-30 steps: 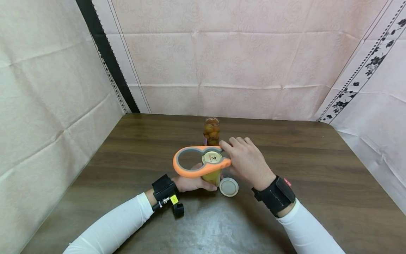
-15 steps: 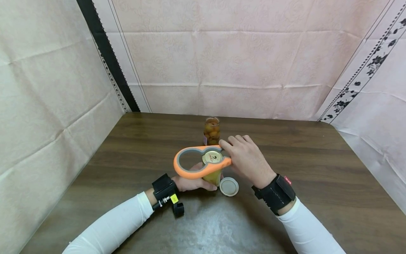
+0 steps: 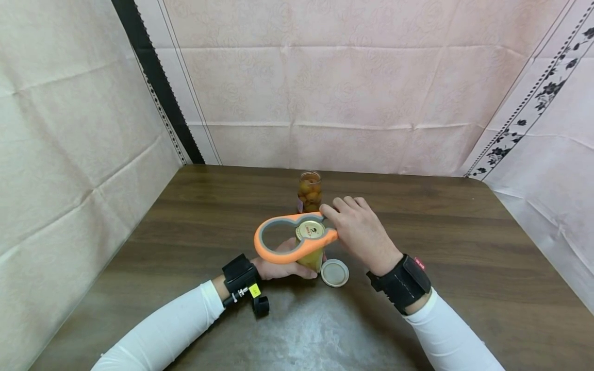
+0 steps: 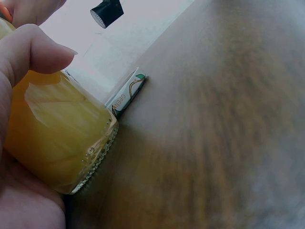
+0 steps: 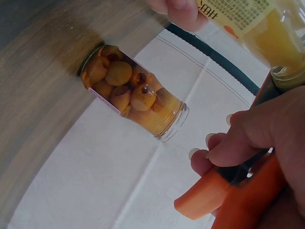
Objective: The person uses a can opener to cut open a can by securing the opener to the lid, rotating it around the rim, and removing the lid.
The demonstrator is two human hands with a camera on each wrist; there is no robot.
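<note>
My left hand (image 3: 280,269) grips a glass jar (image 4: 62,138) of yellow contents, fingers and thumb round its side. The jar stands on the table, with a gold lid (image 3: 310,230) on top. Around that lid sits an orange jar opener (image 3: 269,252) with a grey inner lining, its loop reaching out to the left. My right hand (image 3: 364,234) holds the opener's handles, seen from close by in the right wrist view as orange grips (image 5: 202,195) under curled fingers. A loose lid (image 3: 335,273) rests beside the jar's base, on the right.
Behind the held jar stands a lidless glass jar (image 5: 128,86) of brown round fruit in liquid. The brown wood-grain table (image 3: 441,247) reaches to a pale cloth wall (image 3: 352,103) at the back, with more cloth on both sides.
</note>
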